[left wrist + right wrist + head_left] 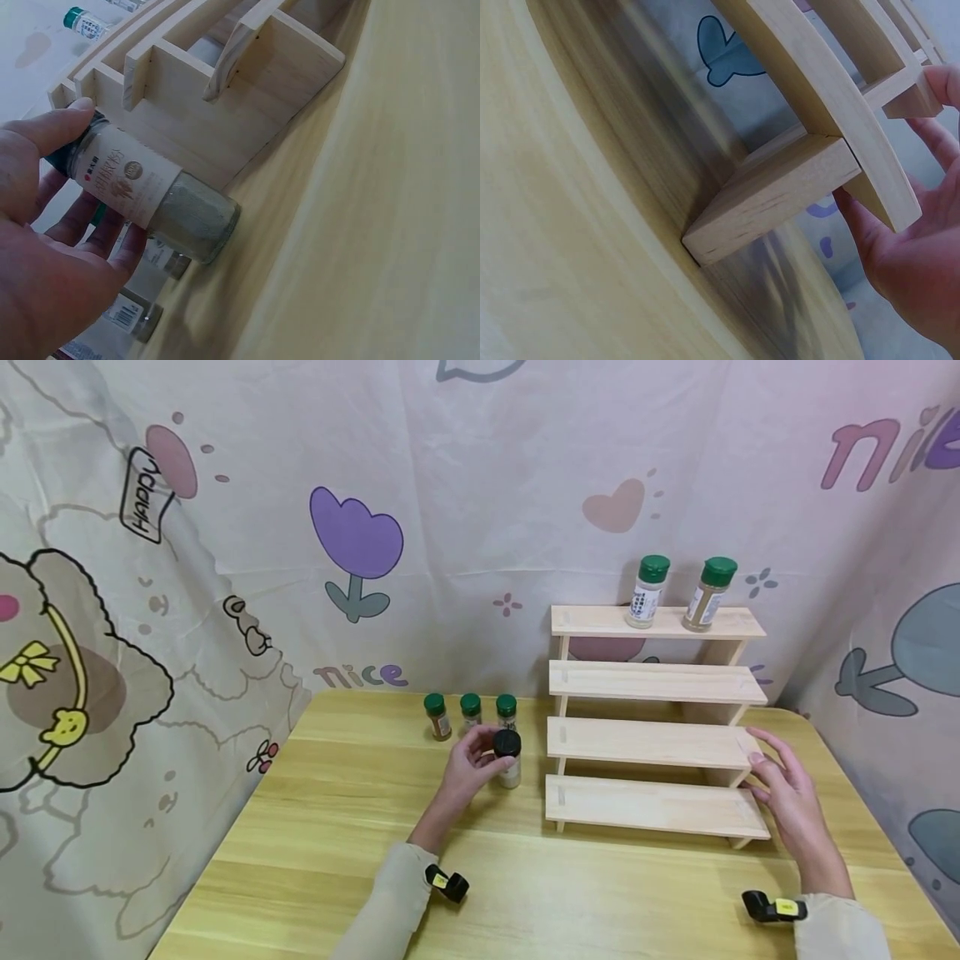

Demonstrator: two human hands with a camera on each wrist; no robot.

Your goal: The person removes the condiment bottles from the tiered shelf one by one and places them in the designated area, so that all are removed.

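In the head view my left hand (467,770) holds a spice jar (511,774) with a black lid, thumb and fingers around its upper part. The left wrist view shows the jar's pale label (124,174) and the greyish powder inside. To the right stands a four-tier wooden rack (652,741). My right hand (791,797) grips the rack's right side at the lower tiers. Seen from the right wrist, one digit lies against the end of a tier (915,105) while another reaches under the tier below.
Behind my left hand stand three green-capped jars, among them a left one (438,718) and a right one (507,710). Two more green-capped jars, one white (647,595) and one brownish (707,597), occupy the top tier. A printed cloth (465,527) hangs behind the table (337,827).
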